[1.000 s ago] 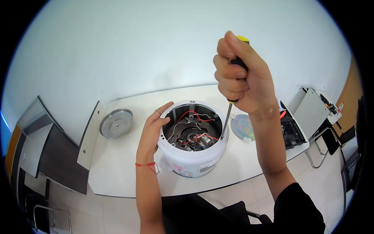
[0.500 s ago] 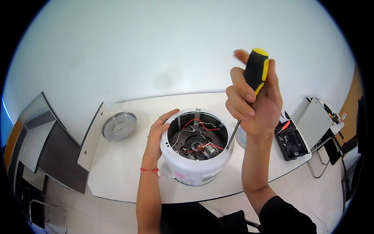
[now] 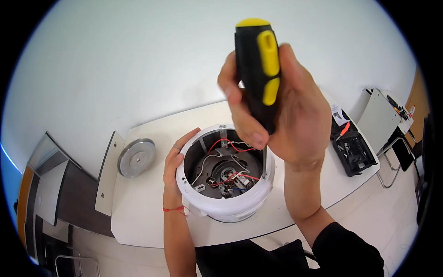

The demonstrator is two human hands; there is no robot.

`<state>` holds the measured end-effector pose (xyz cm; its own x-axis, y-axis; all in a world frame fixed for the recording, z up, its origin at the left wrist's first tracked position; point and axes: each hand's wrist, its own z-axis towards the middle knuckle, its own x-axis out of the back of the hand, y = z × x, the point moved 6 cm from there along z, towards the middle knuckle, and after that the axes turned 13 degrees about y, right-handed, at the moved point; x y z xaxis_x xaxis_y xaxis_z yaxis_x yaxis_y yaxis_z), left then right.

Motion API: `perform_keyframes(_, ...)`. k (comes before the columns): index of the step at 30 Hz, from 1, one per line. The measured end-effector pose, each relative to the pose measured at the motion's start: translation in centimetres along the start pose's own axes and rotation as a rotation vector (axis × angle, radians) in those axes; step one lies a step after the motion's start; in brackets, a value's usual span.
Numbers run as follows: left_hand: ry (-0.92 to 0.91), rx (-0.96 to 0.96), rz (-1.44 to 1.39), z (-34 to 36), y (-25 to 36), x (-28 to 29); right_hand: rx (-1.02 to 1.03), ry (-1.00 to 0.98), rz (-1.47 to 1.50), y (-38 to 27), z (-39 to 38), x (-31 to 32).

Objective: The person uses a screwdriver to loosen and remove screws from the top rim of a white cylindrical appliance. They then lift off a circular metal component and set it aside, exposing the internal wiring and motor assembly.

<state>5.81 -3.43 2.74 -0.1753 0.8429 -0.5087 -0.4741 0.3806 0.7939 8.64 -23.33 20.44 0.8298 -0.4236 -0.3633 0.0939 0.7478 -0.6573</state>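
Clearly, one hand on the shell, the other round the screwdriver

The left hand (image 3: 172, 161) lies half open against the outer wall of the white shell (image 3: 230, 205), one finger stretched along the rim and the thumb bent just beside the edge. The right hand (image 3: 302, 115), raised higher and a little blurred, is curled loosely round the screwdriver (image 3: 256, 64): fingers on one side of the black-and-yellow handle, thumb on the other, the yellow cap standing clear above the grip. The two hands are well apart.

The shell stands upright on the white table (image 3: 143, 217), right of the left hand and below the right one. It is round and topless, so I can look straight into its dark inside, where red wires (image 3: 226, 140) and pale ones loop over metal parts. From beneath the right hand the screwdriver's shaft runs down to the shell's right edge; whether its tip sits in a screw, I can't tell.

To the left of the left hand rests a grey metal disc (image 3: 137, 158). Right of the right forearm, a black toolbox (image 3: 353, 154) lies open.
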Motion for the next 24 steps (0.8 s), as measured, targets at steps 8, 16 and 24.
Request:
perform_keyframes(8,0.016,0.016,-0.008,-0.2,-0.1,-0.1,-0.015,0.058,-0.001,0.2,-0.2,0.1)
perform_keyframes(16,0.014,0.032,-0.026,-0.1,-0.3,-0.1,-0.078,0.122,0.11,1.1,0.0,-0.1)
perform_keyframes(24,0.042,0.043,-0.016,-0.3,-0.2,0.0,-0.162,0.081,0.117,1.7,-0.2,-0.8)
